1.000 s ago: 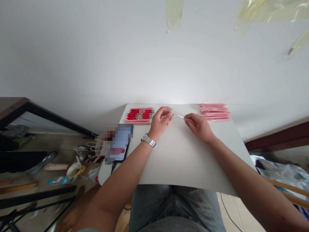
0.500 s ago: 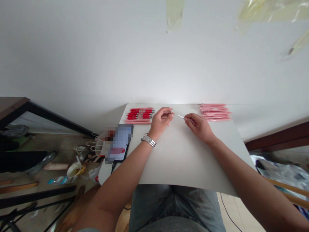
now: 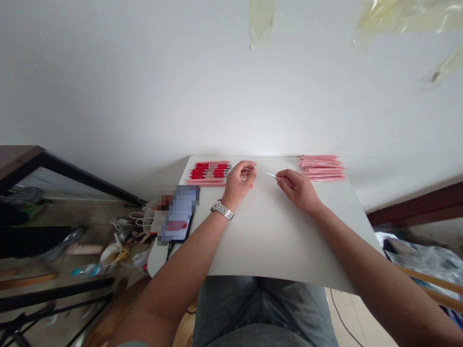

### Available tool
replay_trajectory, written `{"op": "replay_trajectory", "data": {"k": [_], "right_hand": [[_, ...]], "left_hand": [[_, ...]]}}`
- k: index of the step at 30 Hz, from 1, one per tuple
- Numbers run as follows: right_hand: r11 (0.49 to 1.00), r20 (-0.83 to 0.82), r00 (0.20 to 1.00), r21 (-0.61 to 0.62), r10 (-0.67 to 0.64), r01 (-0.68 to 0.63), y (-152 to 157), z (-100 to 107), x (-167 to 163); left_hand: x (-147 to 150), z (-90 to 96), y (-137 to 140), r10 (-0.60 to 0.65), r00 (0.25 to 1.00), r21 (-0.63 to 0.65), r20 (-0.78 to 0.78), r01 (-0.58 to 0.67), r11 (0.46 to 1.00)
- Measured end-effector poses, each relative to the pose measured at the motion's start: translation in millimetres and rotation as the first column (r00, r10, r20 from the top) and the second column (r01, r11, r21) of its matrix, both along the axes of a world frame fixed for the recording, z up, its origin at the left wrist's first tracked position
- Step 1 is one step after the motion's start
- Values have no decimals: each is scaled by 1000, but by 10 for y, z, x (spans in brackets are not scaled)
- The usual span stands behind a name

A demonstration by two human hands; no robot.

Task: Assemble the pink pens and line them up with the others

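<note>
My right hand (image 3: 296,189) is closed in a pinch on a slim pen refill (image 3: 271,174), whose pale end sticks out leftward past my fingertips. Some red shows inside the grip. Across a small gap, my left hand (image 3: 241,180) has its fingers curled towards the thumb; whatever is between them is too small or hidden to make out. Several red pens (image 3: 210,171) lie in a row just left of that hand, with pink slender pieces in front of and behind them. Beyond my right hand, a pile of pink slender packets (image 3: 321,167) lies at the table's back edge.
A phone (image 3: 181,212) with a cable rests on the left side of the white table (image 3: 275,241), which stands against a wall. On the floor to the left are a cup (image 3: 111,254), a bottle (image 3: 87,270) and cables. Plastic bags (image 3: 434,260) are at the right.
My left hand's fingertips have drawn slightly left, widening the gap to the pen refill. My right hand stays where it was.
</note>
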State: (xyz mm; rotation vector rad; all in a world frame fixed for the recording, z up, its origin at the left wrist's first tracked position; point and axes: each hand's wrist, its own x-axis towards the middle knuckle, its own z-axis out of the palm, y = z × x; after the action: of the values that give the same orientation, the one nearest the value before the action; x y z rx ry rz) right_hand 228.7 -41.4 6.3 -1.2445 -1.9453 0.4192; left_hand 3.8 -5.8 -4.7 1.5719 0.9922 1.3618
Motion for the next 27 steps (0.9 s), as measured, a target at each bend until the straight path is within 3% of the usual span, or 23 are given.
{"op": "replay_trajectory", "data": {"k": [9, 18, 27], "right_hand": [[1000, -1, 1000, 6, -3, 3, 6, -24, 6], [1000, -9, 1000, 7, -6, 6, 5, -32, 9], [1000, 0, 1000, 8, 3, -3, 10, -20, 8]], "left_hand": [[-50, -21, 8, 100, 979, 78, -180, -87, 993], [-89, 13, -3, 248, 883, 227, -399, -167, 959], [-93, 10, -11, 226, 852, 198, -473, -147, 969]]}}
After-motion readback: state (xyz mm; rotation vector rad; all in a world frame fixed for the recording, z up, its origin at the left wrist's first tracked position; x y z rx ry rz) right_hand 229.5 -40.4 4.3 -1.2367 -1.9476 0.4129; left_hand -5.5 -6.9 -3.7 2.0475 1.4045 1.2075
